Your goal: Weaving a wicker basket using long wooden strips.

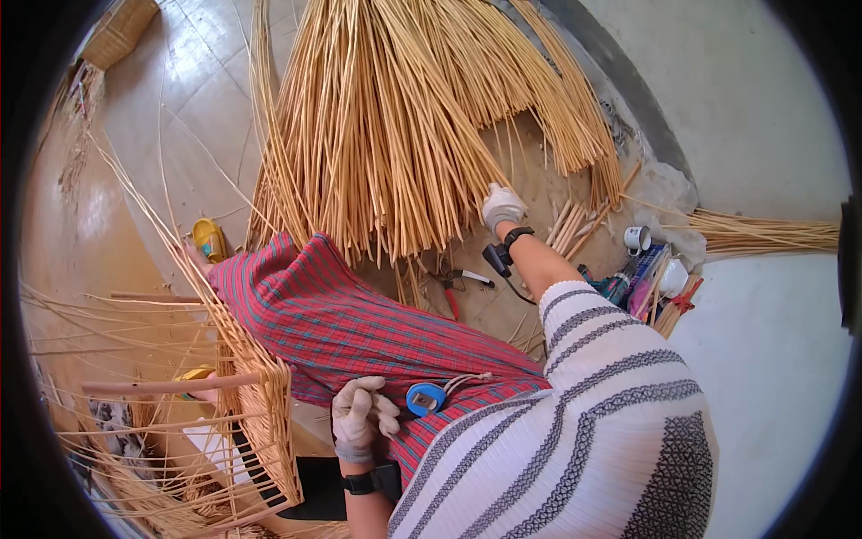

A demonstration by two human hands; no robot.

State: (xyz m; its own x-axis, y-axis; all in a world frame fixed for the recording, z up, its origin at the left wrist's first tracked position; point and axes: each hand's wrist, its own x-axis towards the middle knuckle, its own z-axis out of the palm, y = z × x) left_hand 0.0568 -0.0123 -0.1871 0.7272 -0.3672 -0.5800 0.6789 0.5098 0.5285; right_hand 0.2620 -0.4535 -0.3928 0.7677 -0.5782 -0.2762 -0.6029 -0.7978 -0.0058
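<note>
My right hand [503, 205], in a pale work glove, reaches forward to the lower right edge of a large spread bundle of tan cane rods [377, 135]. Its fingers are closed on the rod ends there. My left hand [361, 415], gloved too, rests over my lap with its fingers loosely bent and apart, nothing visible in it. Beside it a round blue tape measure [425, 399] with a cord lies on the red checked cloth [359, 310] across my legs. A half-woven cane frame [265, 422] with many loose stakes stands at my left.
Pruning shears [453, 292] lie on the floor below the bundle. Cut cane pieces [567, 229], a white mug [637, 238] and a container of tools [628, 278] stand at the right. More cane [763, 232] lies along the wall. A woven basket [121, 34] is far left.
</note>
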